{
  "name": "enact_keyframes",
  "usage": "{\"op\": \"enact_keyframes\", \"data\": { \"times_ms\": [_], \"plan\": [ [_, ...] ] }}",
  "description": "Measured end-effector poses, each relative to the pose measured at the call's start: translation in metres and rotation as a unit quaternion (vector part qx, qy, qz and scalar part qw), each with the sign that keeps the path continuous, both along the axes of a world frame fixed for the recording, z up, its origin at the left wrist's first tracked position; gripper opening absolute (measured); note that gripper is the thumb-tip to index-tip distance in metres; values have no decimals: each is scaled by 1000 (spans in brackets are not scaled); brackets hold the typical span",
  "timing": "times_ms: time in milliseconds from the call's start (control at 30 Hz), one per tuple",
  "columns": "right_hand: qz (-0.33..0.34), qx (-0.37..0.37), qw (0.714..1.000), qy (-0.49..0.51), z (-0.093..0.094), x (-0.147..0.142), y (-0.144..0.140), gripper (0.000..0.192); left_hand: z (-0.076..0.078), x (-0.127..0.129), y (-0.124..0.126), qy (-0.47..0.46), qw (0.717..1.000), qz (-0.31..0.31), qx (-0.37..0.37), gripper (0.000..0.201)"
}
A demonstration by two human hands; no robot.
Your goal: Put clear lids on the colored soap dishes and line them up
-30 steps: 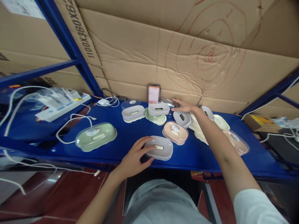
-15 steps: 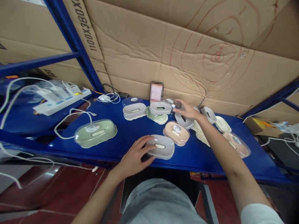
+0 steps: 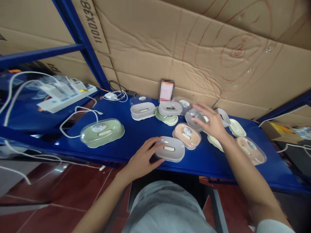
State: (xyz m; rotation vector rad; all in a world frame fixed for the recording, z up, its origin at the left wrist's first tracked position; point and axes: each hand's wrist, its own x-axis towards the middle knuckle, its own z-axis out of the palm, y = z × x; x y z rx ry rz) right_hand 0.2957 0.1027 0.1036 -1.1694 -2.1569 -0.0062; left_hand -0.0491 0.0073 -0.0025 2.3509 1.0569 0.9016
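My left hand (image 3: 149, 155) grips the left end of a grey soap dish (image 3: 176, 149) with a cream bar-shaped insert, near the table's front edge. My right hand (image 3: 211, 119) is curled round a clear plastic lid (image 3: 194, 115), its thumb and fingers on the near and far sides. Beneath that lid is a grey dish part, partly hidden by the hand. Just behind lies another clear lid (image 3: 184, 103) with a round sticker. A peach soap dish (image 3: 187, 136) under a stickered lid sits between my hands.
On the blue table (image 3: 136, 142) are a lidded green dish (image 3: 103, 133), grey trays (image 3: 143, 111), a green base (image 3: 167, 119), a cream base (image 3: 236, 127) and a lidded peach dish (image 3: 250, 150). A phone-like screen (image 3: 167, 90) leans on the cardboard. Cables and a power strip (image 3: 68, 98) lie left.
My right hand has moved slightly right and nearer, closing round the clear lid, which now shows over the grey part. My left hand keeps its grip on the grey dish. The view has shifted slightly.
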Motion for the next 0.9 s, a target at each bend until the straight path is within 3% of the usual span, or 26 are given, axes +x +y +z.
{"op": "enact_keyframes", "data": {
  "times_ms": [133, 233, 367, 633, 900],
  "plan": [
    [6, -9, 1000, -3, -37, -22, -100, 64, -1, -1, 0, -36, 997, 34, -63, 82],
    [8, -19, 1000, 6, -71, -38, -138, 68, -1, -1, 1, -56, 996, 27, -68, 93],
    [35, -31, 999, -15, -90, -48, -141, 69, -2, -2, 3, -60, 996, 14, -65, 85],
    [64, -75, 992, -77, -87, -49, -130, 68, -10, -4, 5, -84, 996, 8, -27, 62],
    [37, -31, 994, -102, -100, -49, -131, 66, -7, -2, 2, -30, 998, 13, -56, 64]
  ]
}}
